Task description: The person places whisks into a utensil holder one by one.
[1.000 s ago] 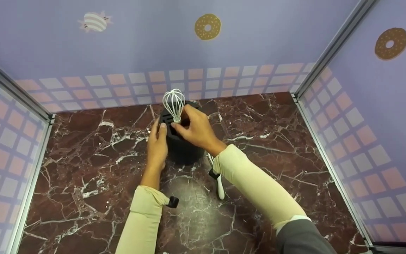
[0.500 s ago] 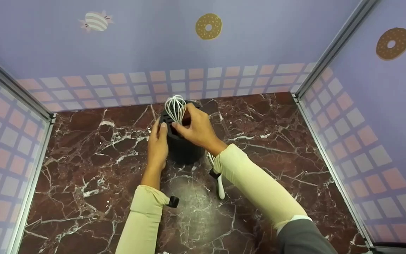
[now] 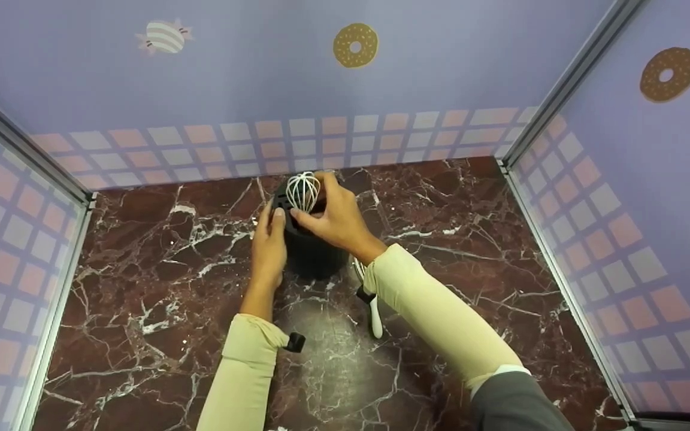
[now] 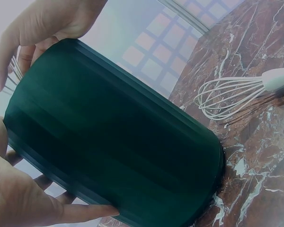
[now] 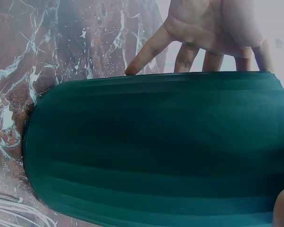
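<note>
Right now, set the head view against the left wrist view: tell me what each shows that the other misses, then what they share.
Only the head view shows the whisk that the right hand pinches, standing head-up in the top of the dark holder, and the doughnut pictures on the walls. Only the left wrist view shows the wire head of the second whisk lying on the marble counter beside the holder's base. Both show the holder with the left hand laid against its side, and that second whisk's white handle.
</note>
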`<state>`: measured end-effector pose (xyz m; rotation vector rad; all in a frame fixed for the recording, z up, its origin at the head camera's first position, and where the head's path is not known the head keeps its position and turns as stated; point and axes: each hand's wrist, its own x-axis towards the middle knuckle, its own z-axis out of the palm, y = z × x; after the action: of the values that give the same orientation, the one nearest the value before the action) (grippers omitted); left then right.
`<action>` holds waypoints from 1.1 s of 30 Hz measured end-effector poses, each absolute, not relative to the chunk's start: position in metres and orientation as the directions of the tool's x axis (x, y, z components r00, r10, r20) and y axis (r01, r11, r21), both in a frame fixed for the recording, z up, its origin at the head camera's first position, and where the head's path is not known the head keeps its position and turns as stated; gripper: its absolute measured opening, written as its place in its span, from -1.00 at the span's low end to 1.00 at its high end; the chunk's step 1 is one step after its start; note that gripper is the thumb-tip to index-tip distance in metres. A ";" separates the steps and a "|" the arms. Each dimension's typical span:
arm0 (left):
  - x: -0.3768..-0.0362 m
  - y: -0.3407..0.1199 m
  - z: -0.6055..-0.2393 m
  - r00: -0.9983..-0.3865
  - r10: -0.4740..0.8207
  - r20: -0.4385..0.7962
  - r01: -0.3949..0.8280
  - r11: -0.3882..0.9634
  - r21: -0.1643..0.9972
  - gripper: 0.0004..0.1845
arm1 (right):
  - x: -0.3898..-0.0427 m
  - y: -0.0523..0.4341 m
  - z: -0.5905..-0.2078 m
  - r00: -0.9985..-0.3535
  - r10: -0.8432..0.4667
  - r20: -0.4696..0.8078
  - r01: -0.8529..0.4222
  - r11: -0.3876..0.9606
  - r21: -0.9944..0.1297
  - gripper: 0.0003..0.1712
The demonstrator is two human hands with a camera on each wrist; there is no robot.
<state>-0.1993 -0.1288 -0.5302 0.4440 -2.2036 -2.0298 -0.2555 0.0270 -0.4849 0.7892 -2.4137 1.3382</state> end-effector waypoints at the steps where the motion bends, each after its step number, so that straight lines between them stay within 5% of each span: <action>1: -0.199 -0.129 -0.530 -0.951 -0.287 -0.115 -0.138 0.062 0.989 -0.33 | -0.255 0.027 -0.485 -0.815 -0.334 0.474 -0.578 0.410 -0.706 -0.26; 19: -0.199 -0.130 -0.529 -0.951 -0.285 -0.120 -0.141 0.055 0.988 -0.33 | -0.255 0.030 -0.483 -0.731 -0.471 0.493 -0.682 0.509 -0.525 -0.32; 33: -0.199 -0.129 -0.530 -0.955 -0.279 -0.105 -0.129 0.070 0.989 -0.28 | -0.255 0.037 -0.479 -0.738 -0.477 0.477 -0.668 0.417 -0.617 -0.35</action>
<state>-0.1990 -0.1290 -0.5299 0.4243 -2.2133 -2.0249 -0.2549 0.0366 -0.4792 1.0061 -2.4447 1.2225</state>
